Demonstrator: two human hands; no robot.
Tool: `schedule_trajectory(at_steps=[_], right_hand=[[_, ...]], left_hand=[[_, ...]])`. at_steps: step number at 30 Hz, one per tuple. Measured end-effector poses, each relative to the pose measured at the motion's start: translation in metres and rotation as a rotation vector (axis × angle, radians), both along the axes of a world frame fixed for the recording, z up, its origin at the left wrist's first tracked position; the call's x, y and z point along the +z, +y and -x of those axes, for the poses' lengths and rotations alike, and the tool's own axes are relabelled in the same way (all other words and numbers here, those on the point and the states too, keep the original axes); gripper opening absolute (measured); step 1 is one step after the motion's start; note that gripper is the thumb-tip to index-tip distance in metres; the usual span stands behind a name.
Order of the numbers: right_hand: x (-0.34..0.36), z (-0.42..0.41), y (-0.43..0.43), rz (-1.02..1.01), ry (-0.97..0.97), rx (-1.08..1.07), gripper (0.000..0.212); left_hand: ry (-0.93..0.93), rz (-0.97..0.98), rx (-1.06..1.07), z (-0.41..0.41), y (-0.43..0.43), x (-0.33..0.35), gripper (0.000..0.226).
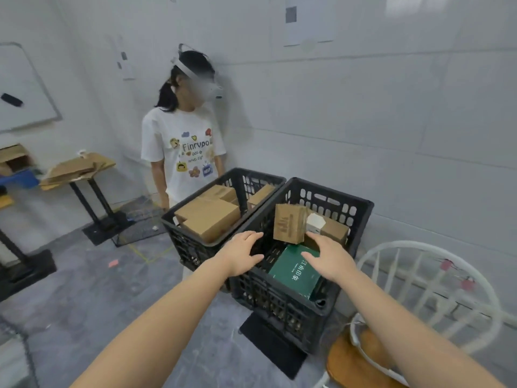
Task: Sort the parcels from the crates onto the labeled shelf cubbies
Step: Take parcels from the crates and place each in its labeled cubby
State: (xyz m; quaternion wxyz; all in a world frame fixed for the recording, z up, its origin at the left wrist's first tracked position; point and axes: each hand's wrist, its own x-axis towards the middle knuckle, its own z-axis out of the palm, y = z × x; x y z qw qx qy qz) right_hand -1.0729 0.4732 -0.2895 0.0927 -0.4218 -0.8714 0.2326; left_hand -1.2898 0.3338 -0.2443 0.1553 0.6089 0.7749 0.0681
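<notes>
Two black plastic crates stand side by side on the floor. The near crate (282, 306) holds a green box (293, 271), a brown cardboard parcel (288, 224) tilted on edge, and a white-and-brown box (326, 226) behind it. The far crate (195, 247) holds several brown cardboard parcels (208, 217). My left hand (243, 254) hovers over the near crate's left rim with relaxed fingers, holding nothing. My right hand (331, 257) is spread above the green box, just below the tilted parcel, also holding nothing.
A person in a white printed T-shirt (184, 152) stands against the wall behind the far crate. A white chair with a wooden seat (425, 301) is at the right. A black stand with flattened cardboard (78, 169) is at the left.
</notes>
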Motion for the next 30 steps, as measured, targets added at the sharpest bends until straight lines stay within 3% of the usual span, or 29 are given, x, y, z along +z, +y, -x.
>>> schedule_trajectory(at_steps=[6, 20, 30], right_hand=[[-0.014, 0.03, 0.042, -0.003, 0.019, -0.116, 0.062], [-0.088, 0.082, 0.131, 0.181, -0.044, -0.114, 0.059], [-0.107, 0.112, 0.141, 0.195, -0.002, -0.176, 0.055]], left_hand=[[-0.08, 0.042, -0.098, 0.031, 0.071, -0.035, 0.069], [-0.419, 0.172, -0.039, 0.075, 0.182, -0.121, 0.081], [-0.525, 0.134, 0.055, 0.082, 0.224, -0.147, 0.079]])
